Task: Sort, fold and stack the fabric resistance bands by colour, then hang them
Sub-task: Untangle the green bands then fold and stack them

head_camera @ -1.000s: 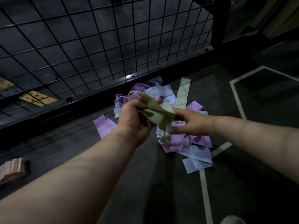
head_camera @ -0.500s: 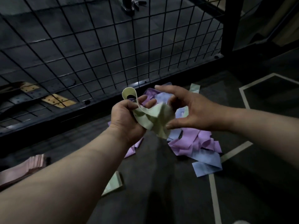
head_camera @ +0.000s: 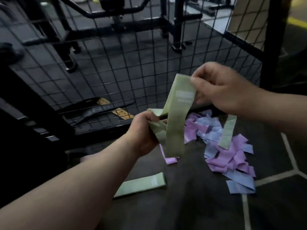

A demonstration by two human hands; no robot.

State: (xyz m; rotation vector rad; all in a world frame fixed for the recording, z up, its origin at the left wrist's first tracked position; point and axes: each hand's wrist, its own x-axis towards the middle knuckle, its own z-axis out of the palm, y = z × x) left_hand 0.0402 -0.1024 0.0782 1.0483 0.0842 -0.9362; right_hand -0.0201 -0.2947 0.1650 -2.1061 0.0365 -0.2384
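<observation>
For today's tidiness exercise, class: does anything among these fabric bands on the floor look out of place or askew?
Yes. One stray green band lies slanted across the crumpled purple and blue heap, apart from the flat green band in the foreground. It belongs with the greens; the heap is unsorted.

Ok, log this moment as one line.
phase: sorting | left hand: grips green band, bunched end | right hand: pinches its top end | floor: flat green band; purple-blue pile

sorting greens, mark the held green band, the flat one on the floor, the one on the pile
held green band (head_camera: 175, 128), head view, hanging middle stretch
flat green band (head_camera: 141, 184), head view, its middle
green band on pile (head_camera: 228, 131), head view, its middle
</observation>
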